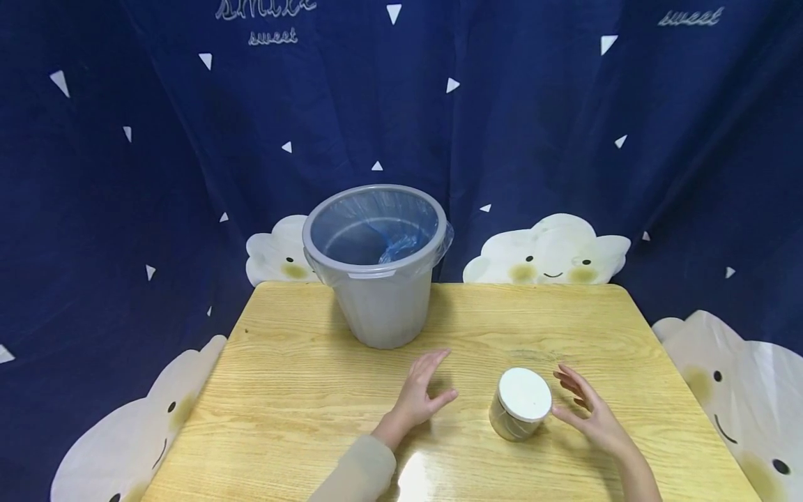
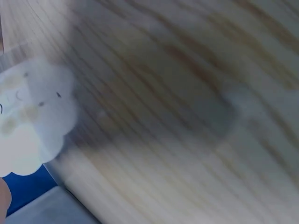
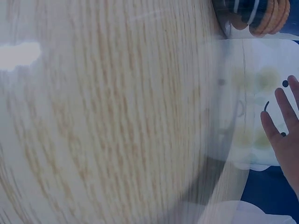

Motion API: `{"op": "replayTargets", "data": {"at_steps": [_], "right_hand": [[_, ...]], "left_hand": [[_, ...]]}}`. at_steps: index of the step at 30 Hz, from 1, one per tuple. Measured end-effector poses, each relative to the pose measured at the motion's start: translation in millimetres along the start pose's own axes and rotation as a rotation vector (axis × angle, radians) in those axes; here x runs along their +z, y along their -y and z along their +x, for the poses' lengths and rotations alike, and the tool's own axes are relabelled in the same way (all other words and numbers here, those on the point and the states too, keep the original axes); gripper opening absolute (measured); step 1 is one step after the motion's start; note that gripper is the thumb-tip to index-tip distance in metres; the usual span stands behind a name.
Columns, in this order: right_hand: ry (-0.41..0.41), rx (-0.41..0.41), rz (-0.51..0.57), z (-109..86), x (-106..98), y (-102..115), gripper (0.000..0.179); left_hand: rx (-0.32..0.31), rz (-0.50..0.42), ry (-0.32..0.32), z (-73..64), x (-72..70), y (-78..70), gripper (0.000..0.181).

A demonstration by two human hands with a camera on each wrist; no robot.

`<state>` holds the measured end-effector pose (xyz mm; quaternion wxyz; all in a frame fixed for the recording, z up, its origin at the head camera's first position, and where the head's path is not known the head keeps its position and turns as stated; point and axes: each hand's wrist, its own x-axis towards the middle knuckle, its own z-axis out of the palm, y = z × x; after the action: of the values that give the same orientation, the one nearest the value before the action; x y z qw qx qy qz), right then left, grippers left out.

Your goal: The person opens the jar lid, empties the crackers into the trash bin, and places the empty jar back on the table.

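Note:
A clear jar with a white lid (image 1: 525,394) stands upright on the wooden table, right of the middle. In the right wrist view, round ridged cookies (image 3: 271,17) show through the jar's wall (image 3: 237,33). My right hand (image 1: 592,417) is just to the right of the jar, fingers spread and thumb tip right by the lid's edge. Left of the jar, with a gap between, my left hand (image 1: 422,394) hovers over the table, thumb and fingers apart and nothing held. Only a sliver of the left hand shows in the left wrist view.
A grey bin (image 1: 385,307) lined with a clear bag stands at the back of the table (image 1: 282,390), left of the jar. Some bluish crumpled plastic (image 1: 401,245) lies inside. A dark blue curtain (image 1: 533,125) with clouds and triangles surrounds the table.

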<state>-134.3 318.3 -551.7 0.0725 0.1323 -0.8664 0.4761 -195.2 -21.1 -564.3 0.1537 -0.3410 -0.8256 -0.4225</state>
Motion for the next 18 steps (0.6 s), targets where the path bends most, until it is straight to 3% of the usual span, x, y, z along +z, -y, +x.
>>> {"op": "replayTargets", "data": {"at_steps": [6, 12, 18], "right_hand": [[0.032, -0.003, 0.098, -1.0, 0.8, -3.1, 0.074], [0.070, -0.015, 0.125, -1.8, 2.9, -5.0, 0.077], [0.095, -0.007, 0.141, -4.8, 7.3, -3.9, 0.078]], "left_hand": [[-0.112, -0.097, 0.116, 9.2, 8.5, -9.6, 0.070], [-0.098, -0.118, 0.180, 18.7, 17.3, -20.8, 0.070], [-0.119, -0.114, 0.214, 22.7, 24.1, -21.5, 0.071]]}}
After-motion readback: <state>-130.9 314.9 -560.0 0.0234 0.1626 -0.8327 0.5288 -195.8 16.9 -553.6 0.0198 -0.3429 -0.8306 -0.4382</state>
